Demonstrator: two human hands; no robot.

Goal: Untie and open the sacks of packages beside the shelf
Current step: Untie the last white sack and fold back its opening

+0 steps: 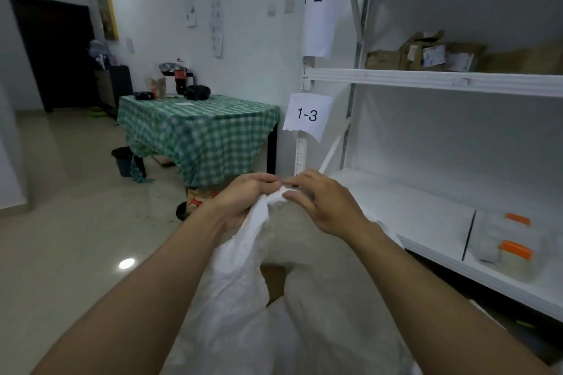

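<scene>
White sack, bunched neck pinched between both hands' fingers

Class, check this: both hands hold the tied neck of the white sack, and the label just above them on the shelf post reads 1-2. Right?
No: the head view shows the 1-3 label above the neck of the white sack; the 1-2 label hangs higher. The rest stands.

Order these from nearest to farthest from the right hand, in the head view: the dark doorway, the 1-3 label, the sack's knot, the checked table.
1. sack's knot: pinched by the right hand itself.
2. 1-3 label: just behind, on the shelf post.
3. checked table: farther back, left.
4. dark doorway: far left, farthest.
</scene>
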